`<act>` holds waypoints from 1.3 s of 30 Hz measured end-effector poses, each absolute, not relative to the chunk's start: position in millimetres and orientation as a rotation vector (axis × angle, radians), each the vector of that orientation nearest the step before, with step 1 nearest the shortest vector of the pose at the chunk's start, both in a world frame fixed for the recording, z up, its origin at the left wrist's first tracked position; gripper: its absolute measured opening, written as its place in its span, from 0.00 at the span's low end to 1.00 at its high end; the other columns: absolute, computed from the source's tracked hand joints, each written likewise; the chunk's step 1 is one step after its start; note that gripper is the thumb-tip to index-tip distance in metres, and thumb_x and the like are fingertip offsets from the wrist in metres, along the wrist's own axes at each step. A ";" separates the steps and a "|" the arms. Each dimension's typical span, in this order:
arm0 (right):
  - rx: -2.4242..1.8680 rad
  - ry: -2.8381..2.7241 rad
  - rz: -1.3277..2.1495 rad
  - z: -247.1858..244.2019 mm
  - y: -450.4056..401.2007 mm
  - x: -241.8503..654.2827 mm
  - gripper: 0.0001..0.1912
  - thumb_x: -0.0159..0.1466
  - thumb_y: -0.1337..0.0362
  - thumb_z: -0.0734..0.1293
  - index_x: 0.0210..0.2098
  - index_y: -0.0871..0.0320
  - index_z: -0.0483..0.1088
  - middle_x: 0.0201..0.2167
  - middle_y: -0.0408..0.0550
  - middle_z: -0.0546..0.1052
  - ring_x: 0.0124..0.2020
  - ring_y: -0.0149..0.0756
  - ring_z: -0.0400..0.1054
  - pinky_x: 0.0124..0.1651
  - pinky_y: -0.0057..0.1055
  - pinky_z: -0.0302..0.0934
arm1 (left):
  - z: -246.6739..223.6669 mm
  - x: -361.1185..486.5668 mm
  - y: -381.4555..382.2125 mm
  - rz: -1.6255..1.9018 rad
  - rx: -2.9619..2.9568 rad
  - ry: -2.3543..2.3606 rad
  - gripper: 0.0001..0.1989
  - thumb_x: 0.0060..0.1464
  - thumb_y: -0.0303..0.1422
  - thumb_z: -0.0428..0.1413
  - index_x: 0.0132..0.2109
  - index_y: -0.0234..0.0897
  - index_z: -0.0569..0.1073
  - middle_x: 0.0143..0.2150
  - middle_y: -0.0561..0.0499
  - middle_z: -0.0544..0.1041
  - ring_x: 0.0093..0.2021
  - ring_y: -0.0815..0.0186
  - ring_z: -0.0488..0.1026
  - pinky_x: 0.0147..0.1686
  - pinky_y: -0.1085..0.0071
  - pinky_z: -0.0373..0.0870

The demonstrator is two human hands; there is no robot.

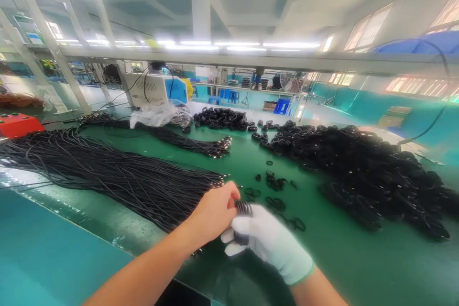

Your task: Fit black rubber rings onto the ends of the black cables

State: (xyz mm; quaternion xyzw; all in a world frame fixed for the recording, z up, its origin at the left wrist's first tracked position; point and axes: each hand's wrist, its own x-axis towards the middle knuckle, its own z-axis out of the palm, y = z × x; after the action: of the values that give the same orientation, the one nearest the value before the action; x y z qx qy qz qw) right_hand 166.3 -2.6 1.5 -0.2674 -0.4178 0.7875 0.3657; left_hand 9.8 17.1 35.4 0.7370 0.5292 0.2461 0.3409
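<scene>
A black coil [244,209] of several tight loops, like a wound cable, is held above the green tabletop. My right hand [263,234], in a white glove, is closed around it, with thumb and fingers wrapped over its lower part. My bare left hand [215,210] meets the coil's upper left side, its fingers curled and pinched against it. Some of the left fingertips are hidden. Just left of my hands lie the metal-tipped ends of a long bundle of black cables [143,177]. Small loose black rings [275,181] are scattered behind the gloved hand.
A large heap of black coils [344,162] covers the right side, with a smaller heap [220,118] farther back. A second cable bundle [186,142] lies behind the first, near a clear plastic bag [154,115]. A red box [19,125] stands far left.
</scene>
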 end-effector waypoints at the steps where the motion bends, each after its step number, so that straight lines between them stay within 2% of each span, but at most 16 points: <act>1: -0.674 -1.035 2.020 0.9 -2.3 166.5 0.19 0.54 0.62 0.70 0.43 0.66 0.69 0.31 0.52 0.72 0.32 0.36 0.69 0.33 0.35 0.67 | 35.5 8.5 12.0 0.669 1.956 1.397 0.06 0.47 0.29 0.52 0.36 0.41 0.68 0.31 0.57 0.71 0.27 0.70 0.66 0.25 0.75 0.59; 3: -0.621 -0.975 2.010 -0.8 -1.2 166.2 0.18 0.55 0.61 0.69 0.42 0.65 0.69 0.30 0.50 0.72 0.31 0.34 0.67 0.31 0.31 0.65 | 31.9 7.2 0.8 0.690 2.040 1.361 0.08 0.45 0.29 0.57 0.36 0.41 0.69 0.35 0.57 0.72 0.32 0.68 0.66 0.30 0.74 0.60; 5: -0.560 -0.966 1.995 -2.9 -0.1 164.8 0.13 0.55 0.62 0.69 0.37 0.65 0.70 0.28 0.47 0.70 0.28 0.31 0.65 0.28 0.27 0.61 | 24.0 8.2 -9.2 0.681 2.149 1.247 0.07 0.43 0.28 0.60 0.32 0.40 0.70 0.34 0.56 0.72 0.36 0.66 0.66 0.35 0.72 0.60; 9: -0.541 -0.987 1.942 -8.4 0.9 163.7 0.09 0.54 0.64 0.69 0.31 0.64 0.70 0.26 0.47 0.70 0.29 0.32 0.65 0.33 0.29 0.62 | 11.7 9.9 -16.0 0.743 2.316 1.179 0.05 0.46 0.28 0.59 0.27 0.37 0.69 0.31 0.54 0.72 0.38 0.64 0.64 0.41 0.68 0.58; 11: -0.566 -0.962 1.984 -11.6 0.6 165.9 0.11 0.54 0.62 0.69 0.34 0.64 0.70 0.27 0.48 0.71 0.31 0.34 0.67 0.33 0.31 0.64 | 14.2 6.9 -12.5 0.722 2.244 1.167 0.04 0.47 0.28 0.58 0.31 0.38 0.70 0.33 0.54 0.72 0.37 0.65 0.65 0.40 0.69 0.60; 15: -0.629 -0.966 2.111 -14.2 -1.7 170.2 0.17 0.54 0.63 0.70 0.41 0.63 0.69 0.33 0.50 0.72 0.33 0.36 0.69 0.32 0.35 0.68 | 27.3 2.5 1.6 0.741 2.001 1.217 0.13 0.48 0.26 0.52 0.42 0.40 0.69 0.35 0.55 0.71 0.33 0.69 0.66 0.33 0.74 0.62; 19: -0.739 -1.056 2.087 -12.5 -4.7 167.8 0.15 0.52 0.68 0.70 0.39 0.64 0.69 0.31 0.49 0.71 0.32 0.36 0.69 0.28 0.32 0.69 | 26.8 9.7 10.3 0.657 2.030 1.328 0.08 0.46 0.25 0.49 0.34 0.39 0.71 0.26 0.56 0.70 0.27 0.70 0.65 0.27 0.75 0.60; 22: -0.788 -1.081 2.078 -12.9 -5.8 163.3 0.16 0.50 0.69 0.70 0.39 0.63 0.68 0.30 0.47 0.70 0.31 0.35 0.69 0.25 0.28 0.69 | 20.1 15.1 9.4 0.686 2.074 1.410 0.08 0.44 0.24 0.48 0.30 0.38 0.70 0.25 0.56 0.71 0.26 0.70 0.65 0.27 0.76 0.59; 28: -0.874 -1.097 2.016 -14.1 -6.5 153.7 0.15 0.48 0.68 0.71 0.34 0.64 0.68 0.21 0.43 0.69 0.21 0.29 0.65 0.18 0.24 0.64 | 14.4 14.2 8.6 0.688 2.057 1.396 0.10 0.45 0.23 0.48 0.30 0.38 0.71 0.26 0.55 0.73 0.28 0.69 0.67 0.28 0.75 0.61; 31: -0.921 -0.994 1.938 -10.5 -0.8 167.1 0.15 0.48 0.65 0.72 0.34 0.65 0.69 0.22 0.46 0.70 0.19 0.28 0.63 0.15 0.23 0.60 | 15.9 7.1 23.1 0.694 1.997 1.285 0.11 0.46 0.27 0.51 0.39 0.39 0.72 0.31 0.55 0.74 0.28 0.69 0.68 0.28 0.76 0.63; 34: -0.881 -0.778 1.763 -3.7 9.6 199.3 0.19 0.50 0.64 0.73 0.39 0.61 0.68 0.29 0.48 0.74 0.26 0.33 0.67 0.21 0.25 0.61 | 17.5 1.2 48.5 0.719 2.124 1.279 0.10 0.51 0.30 0.51 0.42 0.38 0.70 0.36 0.54 0.74 0.32 0.69 0.69 0.32 0.75 0.65; 37: -0.833 -0.638 1.650 1.6 17.8 231.1 0.20 0.51 0.60 0.73 0.41 0.57 0.67 0.36 0.49 0.75 0.38 0.43 0.71 0.32 0.34 0.66 | 13.9 6.9 72.9 0.581 2.379 1.297 0.06 0.54 0.29 0.49 0.35 0.38 0.71 0.33 0.54 0.73 0.34 0.68 0.69 0.35 0.74 0.64; 39: -0.836 -0.631 1.629 2.4 20.1 242.4 0.20 0.52 0.59 0.73 0.43 0.56 0.67 0.39 0.50 0.75 0.42 0.47 0.71 0.37 0.40 0.67 | 6.7 17.7 83.4 0.467 2.463 1.248 0.05 0.52 0.28 0.51 0.32 0.40 0.72 0.32 0.55 0.73 0.35 0.67 0.69 0.35 0.74 0.62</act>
State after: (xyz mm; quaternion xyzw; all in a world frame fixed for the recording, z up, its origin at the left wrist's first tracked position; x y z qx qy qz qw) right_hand 242.4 20.1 2.4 -0.3558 -0.2685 0.6929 0.5667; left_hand 17.7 83.4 6.7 0.8668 0.4391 0.1644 0.1696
